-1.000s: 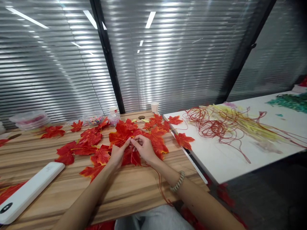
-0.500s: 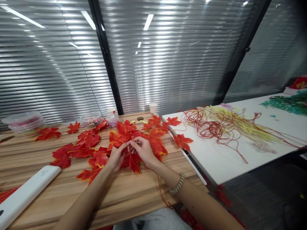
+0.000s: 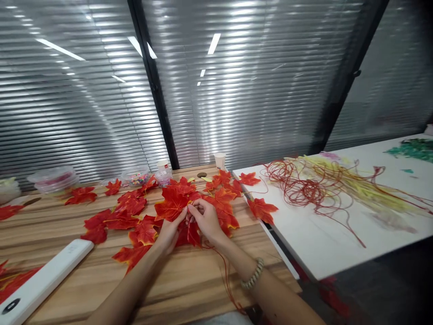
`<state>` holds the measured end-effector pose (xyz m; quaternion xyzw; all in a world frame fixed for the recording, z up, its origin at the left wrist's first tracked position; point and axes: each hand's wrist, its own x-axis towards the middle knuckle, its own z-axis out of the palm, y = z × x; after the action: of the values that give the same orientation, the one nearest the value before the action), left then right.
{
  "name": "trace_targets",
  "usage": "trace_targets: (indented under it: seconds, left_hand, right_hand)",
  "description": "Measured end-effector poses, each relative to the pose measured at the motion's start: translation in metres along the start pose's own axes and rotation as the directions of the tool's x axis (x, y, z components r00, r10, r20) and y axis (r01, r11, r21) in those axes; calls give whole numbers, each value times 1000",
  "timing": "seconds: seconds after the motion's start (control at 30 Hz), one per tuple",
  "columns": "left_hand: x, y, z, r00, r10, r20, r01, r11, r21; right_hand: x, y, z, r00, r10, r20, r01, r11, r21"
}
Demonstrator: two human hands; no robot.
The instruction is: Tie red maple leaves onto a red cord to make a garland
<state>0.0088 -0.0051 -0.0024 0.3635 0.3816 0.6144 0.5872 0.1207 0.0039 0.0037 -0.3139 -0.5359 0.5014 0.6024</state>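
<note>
"At the middle of the wooden table (image 3: 199, 289), what are those fingers up to?"

"Pinching. The left hand (image 3: 169, 232) and the right hand (image 3: 207, 221) meet tip to tip, thumbs and forefingers closed on a thin red cord (image 3: 188, 222). Whether they've caught a stem too, I can't tell from where I'm standing."

"And the big red leaf (image 3: 171, 204)?"

"Just beyond the fingertips, toward the left. More red leaves (image 3: 130, 205) spread around both hands, and one leaf (image 3: 262, 210) reaches onto the white table (image 3: 294, 234)."

"Is that a bracelet (image 3: 253, 274)?"

"Beaded, yes, on the right wrist. Beside that forearm, loose strands (image 3: 226, 280) trail toward the near edge."

"Farther out?"

"Over on the left lies a long white case (image 3: 47, 275). Along the back stand stacked clear tubs (image 3: 56, 179), a bead tub (image 3: 138, 178) and two paper cups (image 3: 220, 160), before the blinds (image 3: 219, 113). On the right, the white table carries a cord tangle (image 3: 304, 190), yellow strands (image 3: 375, 192) and green pieces (image 3: 412, 150)."
</note>
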Motion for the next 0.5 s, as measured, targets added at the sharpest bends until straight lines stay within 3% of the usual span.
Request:
trace_targets:
  seconds: [0.27,0.5]
  left_hand:
    - [0,4,-5,996,63,69,-70,993,100]
    - [2,-1,-7,996,22,89,-33,992,119]
  right_hand:
    - [-12,-4,5,969,-224,-106,188,943,-275]
    - [-7,2,1,970,-162,-184,115,963,-243]
